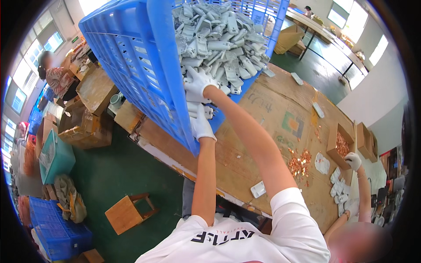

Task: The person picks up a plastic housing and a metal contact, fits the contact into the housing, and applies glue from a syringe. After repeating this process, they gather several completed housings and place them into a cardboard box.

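Observation:
A tilted blue plastic crate (164,65) stands on the cardboard-covered table, its open side toward me. Heaped inside are many white-grey plastic shells (232,48). Both my hands wear white gloves and reach in at the crate's lower left. My right hand (200,83) lies over the near edge of the heap, its fingers spread among the shells. Just below it, my left hand (202,127) grips some white plastic shells (206,112) beside the crate wall, thumb pointing up. Part of its fingers is hidden.
The cardboard-covered table (245,153) bears loose shells, copper-coloured pieces (299,164) and a cardboard box (337,147). At right, a co-worker's gloved hand (352,161) touches that box. A wooden stool (125,214) stands on the green floor at left, near a teal bin (55,158).

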`<action>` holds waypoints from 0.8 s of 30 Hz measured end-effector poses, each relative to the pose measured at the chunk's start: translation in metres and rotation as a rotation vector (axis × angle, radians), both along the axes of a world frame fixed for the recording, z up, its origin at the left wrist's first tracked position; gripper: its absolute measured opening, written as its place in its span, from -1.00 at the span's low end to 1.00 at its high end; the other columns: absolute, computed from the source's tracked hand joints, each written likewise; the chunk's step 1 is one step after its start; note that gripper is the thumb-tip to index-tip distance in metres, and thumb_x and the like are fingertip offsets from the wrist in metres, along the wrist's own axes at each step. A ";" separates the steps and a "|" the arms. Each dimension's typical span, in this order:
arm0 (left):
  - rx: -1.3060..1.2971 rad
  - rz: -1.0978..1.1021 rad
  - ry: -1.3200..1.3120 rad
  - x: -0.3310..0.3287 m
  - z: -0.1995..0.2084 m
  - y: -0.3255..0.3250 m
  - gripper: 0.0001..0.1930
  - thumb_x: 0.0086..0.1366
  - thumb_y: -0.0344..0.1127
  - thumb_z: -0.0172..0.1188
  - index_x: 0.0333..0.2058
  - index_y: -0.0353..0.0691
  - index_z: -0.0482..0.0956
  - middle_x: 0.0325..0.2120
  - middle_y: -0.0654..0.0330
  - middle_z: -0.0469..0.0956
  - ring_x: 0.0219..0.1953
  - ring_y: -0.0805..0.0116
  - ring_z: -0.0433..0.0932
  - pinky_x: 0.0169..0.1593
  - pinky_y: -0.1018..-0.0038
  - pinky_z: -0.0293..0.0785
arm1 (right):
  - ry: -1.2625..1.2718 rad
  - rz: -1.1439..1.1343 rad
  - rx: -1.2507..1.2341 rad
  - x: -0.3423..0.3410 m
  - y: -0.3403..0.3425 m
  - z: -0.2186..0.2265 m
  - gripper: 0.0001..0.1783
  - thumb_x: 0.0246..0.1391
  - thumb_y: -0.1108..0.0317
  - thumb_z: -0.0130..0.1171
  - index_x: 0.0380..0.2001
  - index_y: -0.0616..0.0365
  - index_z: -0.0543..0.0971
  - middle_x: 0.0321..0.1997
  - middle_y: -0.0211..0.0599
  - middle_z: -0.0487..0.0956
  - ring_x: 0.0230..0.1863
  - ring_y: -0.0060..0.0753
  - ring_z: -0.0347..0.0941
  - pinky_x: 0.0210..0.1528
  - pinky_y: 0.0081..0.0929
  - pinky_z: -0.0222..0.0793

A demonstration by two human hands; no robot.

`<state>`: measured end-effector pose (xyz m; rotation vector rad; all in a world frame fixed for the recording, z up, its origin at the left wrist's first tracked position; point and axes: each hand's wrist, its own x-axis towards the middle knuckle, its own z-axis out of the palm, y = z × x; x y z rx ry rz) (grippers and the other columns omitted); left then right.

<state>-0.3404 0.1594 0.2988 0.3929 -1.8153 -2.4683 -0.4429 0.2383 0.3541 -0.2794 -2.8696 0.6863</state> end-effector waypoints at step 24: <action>0.251 0.370 0.147 -0.028 -0.027 0.012 -0.60 0.32 -0.09 0.12 -0.09 -0.34 0.38 -0.18 0.04 0.49 -0.20 0.27 0.54 -0.22 0.39 0.53 | -0.088 0.219 -0.078 0.052 -0.023 0.011 -0.32 -0.16 -0.22 0.17 0.06 -0.23 0.48 0.05 0.08 0.42 0.09 0.12 0.37 0.10 -0.08 0.31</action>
